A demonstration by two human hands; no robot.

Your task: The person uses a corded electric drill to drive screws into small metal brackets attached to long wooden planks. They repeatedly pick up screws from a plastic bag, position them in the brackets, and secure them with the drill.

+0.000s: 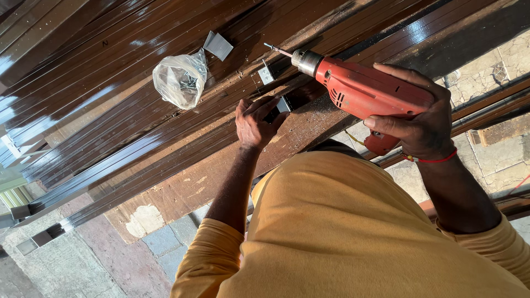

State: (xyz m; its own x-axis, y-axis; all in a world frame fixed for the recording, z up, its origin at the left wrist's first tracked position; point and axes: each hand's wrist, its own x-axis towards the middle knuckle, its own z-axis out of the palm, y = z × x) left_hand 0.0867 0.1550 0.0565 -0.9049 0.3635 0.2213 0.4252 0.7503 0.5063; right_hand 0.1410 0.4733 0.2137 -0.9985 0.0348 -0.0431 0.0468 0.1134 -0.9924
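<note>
Right hand (422, 129) grips the red plastic power drill (361, 91); left hand (255, 122) pinches a small grey metal bracket (282, 105) at the dark glossy door frame's (138, 127) edge, apparently lining up before drilling.

Your left hand (255, 122) covers most of the small grey metal bracket (283, 104) under its fingertips, so you cannot tell its full shape or how it sits on the glossy dark brown wooden slats (110, 83). Your right hand (415, 118) wraps the red electric drill (359, 88), hiding its trigger and most of the handle, whose lower end is also behind your wrist. Up and left of your left hand, the crumpled clear plastic bag (181, 80) holds small dark pieces too small to identify. The slats run out past the picture's edges.
</note>
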